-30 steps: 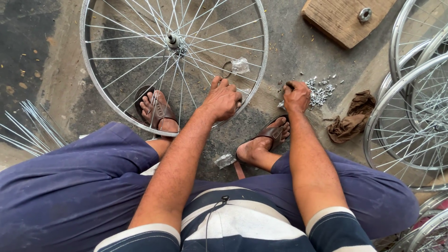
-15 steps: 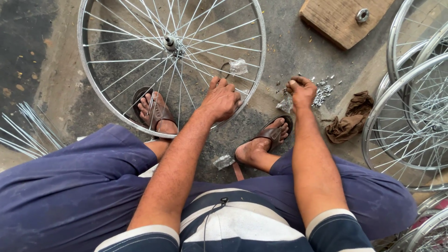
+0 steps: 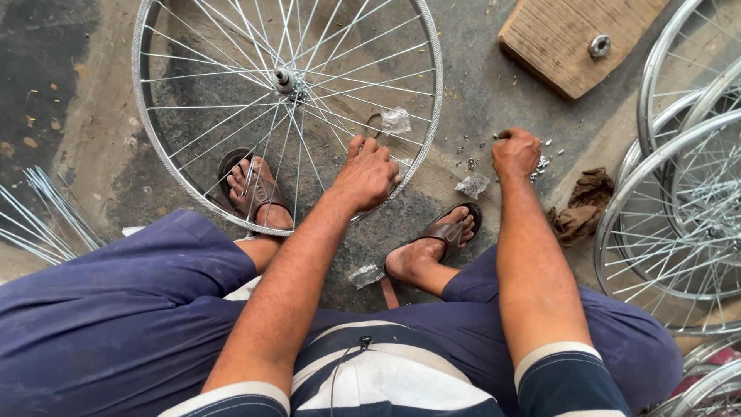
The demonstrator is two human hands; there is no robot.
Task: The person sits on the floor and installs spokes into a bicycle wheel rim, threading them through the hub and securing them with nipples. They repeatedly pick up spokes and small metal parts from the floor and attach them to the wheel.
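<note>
Steel wheel rim (image 3: 432, 100) is clamped by the left hand (image 3: 367, 174); the right hand (image 3: 515, 152), fisted, hovers over small nuts (image 3: 540, 164).

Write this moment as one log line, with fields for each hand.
left hand: grips rim of spoked wheel | right hand: closed fist over small metal parts on floor | nearby: brown rag, wooden block

A wooden block (image 3: 575, 38) carrying a metal nut (image 3: 600, 45) lies at upper right. A crumpled brown rag (image 3: 583, 204) lies beside stacked bicycle rims (image 3: 679, 193). Loose spokes (image 3: 42, 216) lie at far left.
</note>
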